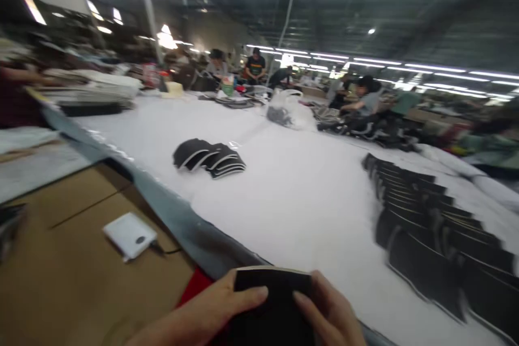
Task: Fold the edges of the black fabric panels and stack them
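Note:
Low in the head view, my left hand [235, 303] and my right hand [328, 308] grip a black fabric piece [275, 313] from both sides. Both thumbs press on its dark face, and a pale edge runs along its top. Its lower part is cut off by the frame. Beyond it, on the white table [292, 200], lies a small fanned stack of black pieces [211, 158] with white edges. To the right, long overlapping rows of similar black pieces [430, 227] spread along the table.
Cardboard [73, 259] at left bears a white box [130, 235] with a cable. A clear plastic bag [290, 108] and dark piled pieces [365, 124] sit across the table. A stack of pale sheets [93, 84] stands far left. Several people work in the background.

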`<state>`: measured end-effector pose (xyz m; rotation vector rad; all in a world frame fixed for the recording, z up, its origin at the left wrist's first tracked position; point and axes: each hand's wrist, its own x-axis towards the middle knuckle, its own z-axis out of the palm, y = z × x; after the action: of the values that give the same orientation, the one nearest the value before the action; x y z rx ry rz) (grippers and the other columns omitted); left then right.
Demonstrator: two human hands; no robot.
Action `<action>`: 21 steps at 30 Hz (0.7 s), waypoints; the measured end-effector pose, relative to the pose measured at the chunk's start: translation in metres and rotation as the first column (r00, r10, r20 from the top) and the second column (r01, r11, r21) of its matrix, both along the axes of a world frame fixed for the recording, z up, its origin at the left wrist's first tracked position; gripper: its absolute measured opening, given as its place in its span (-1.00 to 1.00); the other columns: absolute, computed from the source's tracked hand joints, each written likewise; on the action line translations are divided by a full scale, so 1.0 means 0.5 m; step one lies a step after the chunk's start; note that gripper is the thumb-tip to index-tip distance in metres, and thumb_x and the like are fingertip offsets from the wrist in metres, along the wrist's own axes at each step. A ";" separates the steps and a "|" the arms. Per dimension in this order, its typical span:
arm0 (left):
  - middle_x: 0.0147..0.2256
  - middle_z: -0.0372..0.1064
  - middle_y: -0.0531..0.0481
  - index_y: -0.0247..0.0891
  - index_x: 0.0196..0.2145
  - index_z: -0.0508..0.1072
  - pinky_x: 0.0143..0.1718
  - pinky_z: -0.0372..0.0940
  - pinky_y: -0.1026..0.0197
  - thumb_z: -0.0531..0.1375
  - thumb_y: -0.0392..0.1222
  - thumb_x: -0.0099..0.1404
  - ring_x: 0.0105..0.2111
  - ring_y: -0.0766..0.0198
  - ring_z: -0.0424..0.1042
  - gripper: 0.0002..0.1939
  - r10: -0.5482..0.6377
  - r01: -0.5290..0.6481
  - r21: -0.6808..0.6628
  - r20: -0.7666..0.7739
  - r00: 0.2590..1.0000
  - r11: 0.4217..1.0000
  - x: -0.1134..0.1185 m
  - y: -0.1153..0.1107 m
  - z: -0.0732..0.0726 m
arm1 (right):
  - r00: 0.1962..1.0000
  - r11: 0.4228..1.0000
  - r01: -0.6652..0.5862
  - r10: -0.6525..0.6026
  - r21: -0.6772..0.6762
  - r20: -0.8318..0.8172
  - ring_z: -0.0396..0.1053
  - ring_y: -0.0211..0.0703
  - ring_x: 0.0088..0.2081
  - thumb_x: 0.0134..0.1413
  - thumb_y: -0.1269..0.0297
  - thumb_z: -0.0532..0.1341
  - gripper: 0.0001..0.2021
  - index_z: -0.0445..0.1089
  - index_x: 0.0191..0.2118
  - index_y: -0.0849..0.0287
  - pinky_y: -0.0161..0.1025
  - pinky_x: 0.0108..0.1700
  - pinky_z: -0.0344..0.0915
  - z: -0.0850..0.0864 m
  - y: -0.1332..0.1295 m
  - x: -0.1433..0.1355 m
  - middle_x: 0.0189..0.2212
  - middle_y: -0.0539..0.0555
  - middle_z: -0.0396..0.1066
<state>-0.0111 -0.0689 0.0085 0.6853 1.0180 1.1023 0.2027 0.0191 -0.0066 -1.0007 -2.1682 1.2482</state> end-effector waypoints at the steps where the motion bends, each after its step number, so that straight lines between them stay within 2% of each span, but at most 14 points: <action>1: -0.25 0.49 -0.07 -0.32 -0.15 0.52 -0.16 0.28 0.21 0.30 0.08 0.19 -0.19 0.12 0.41 -0.58 -0.076 0.076 0.002 -0.064 0.995 0.997 -0.009 0.001 -0.006 | 0.997 0.990 0.001 -0.011 -0.140 -0.072 0.35 -0.10 -0.36 0.19 -0.10 0.11 -0.62 0.35 -0.32 0.16 -0.23 -0.34 0.32 -0.004 -0.007 -0.001 -0.41 0.06 0.37; 3: -0.44 0.39 0.02 -0.36 -0.33 0.52 -0.35 0.19 0.30 0.24 0.13 0.22 -0.38 0.26 0.32 -0.59 -0.150 0.154 0.003 -0.213 0.966 0.988 -0.025 0.013 -0.015 | 0.989 0.959 0.003 -0.044 -0.284 -0.138 0.28 -0.16 -0.36 0.14 -0.01 0.20 -0.68 0.32 -0.36 0.18 -0.26 -0.31 0.27 -0.012 -0.023 -0.003 -0.43 0.02 0.32; 5: -0.56 0.24 0.09 -0.38 -0.47 0.48 -0.48 0.06 0.32 0.22 0.12 0.20 -0.51 0.35 0.16 -0.57 -0.210 0.215 -0.024 -0.342 0.916 0.976 -0.034 0.032 -0.022 | 0.983 0.943 0.005 -0.066 -0.331 -0.172 0.23 -0.20 -0.36 0.14 0.09 0.23 -0.75 0.31 -0.36 0.19 -0.30 -0.31 0.22 -0.017 -0.041 -0.001 -0.42 -0.02 0.29; 7: -0.60 0.16 0.12 -0.39 -0.51 0.45 -0.52 -0.02 0.32 0.21 0.04 0.17 -0.55 0.37 0.09 -0.62 -0.282 0.292 -0.049 -0.450 0.847 0.955 -0.037 0.051 -0.023 | 0.977 0.936 -0.008 -0.067 -0.351 -0.202 0.21 -0.22 -0.35 0.17 0.17 0.22 -0.81 0.31 -0.35 0.18 -0.32 -0.32 0.19 -0.022 -0.055 0.004 -0.41 -0.03 0.29; 10: -0.58 0.18 0.10 -0.38 -0.51 0.45 -0.52 -0.01 0.33 0.16 -0.09 0.17 -0.53 0.36 0.12 -0.73 -0.330 0.383 -0.043 -0.598 0.730 0.923 -0.036 0.073 -0.014 | 0.986 0.949 0.003 -0.055 -0.314 -0.158 0.24 -0.22 -0.34 0.19 0.22 0.20 -0.86 0.32 -0.32 0.16 -0.33 -0.33 0.19 -0.033 -0.058 0.015 -0.39 -0.03 0.32; 13: -0.57 0.17 0.11 -0.35 -0.53 0.44 -0.51 0.00 0.34 0.11 -0.18 0.17 -0.52 0.36 0.12 -0.77 -0.365 0.475 -0.022 -0.671 0.645 0.880 -0.034 0.086 0.000 | 0.998 0.976 0.024 -0.036 -0.217 -0.053 0.28 -0.18 -0.34 0.21 0.26 0.18 -0.90 0.33 -0.31 0.14 -0.31 -0.32 0.22 -0.041 -0.053 0.023 -0.39 -0.03 0.34; 15: -0.59 0.13 0.12 -0.35 -0.55 0.43 -0.53 -0.03 0.34 0.10 -0.22 0.14 -0.53 0.38 0.09 -0.80 -0.396 0.512 -0.026 -0.669 0.629 0.858 -0.033 0.092 0.005 | 0.999 0.994 0.043 -0.043 -0.098 -0.003 0.31 -0.15 -0.30 0.19 0.33 0.18 -0.98 0.33 -0.25 0.12 -0.27 -0.26 0.25 -0.038 -0.051 0.023 -0.35 -0.01 0.36; 18: -0.61 0.12 0.13 -0.35 -0.56 0.45 -0.55 -0.08 0.32 0.12 -0.25 0.07 -0.55 0.39 0.05 -0.84 -0.435 0.509 -0.062 -0.612 0.661 0.859 -0.030 0.098 0.002 | 0.999 0.983 0.034 -0.036 0.180 0.007 0.30 -0.06 -0.14 0.13 0.47 0.18 -0.75 0.30 -0.08 0.07 -0.15 -0.09 0.25 -0.019 -0.053 0.012 -0.17 0.06 0.34; 21: -0.63 0.10 0.13 -0.36 -0.56 0.45 -0.56 -0.14 0.29 0.15 -0.24 0.04 -0.57 0.39 -0.01 -0.85 -0.433 0.457 -0.091 -0.524 0.734 0.885 -0.025 0.098 -0.008 | 0.998 0.927 -0.039 0.021 0.374 0.053 0.26 -0.01 -0.09 0.07 0.51 0.25 -0.70 0.32 -0.09 0.04 -0.05 -0.04 0.20 0.002 -0.058 -0.007 -0.11 0.09 0.29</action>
<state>-0.0234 -0.0200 0.0045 1.2491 1.2089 0.5075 0.1993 -0.0097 -0.0055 -0.8444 -2.3470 0.7796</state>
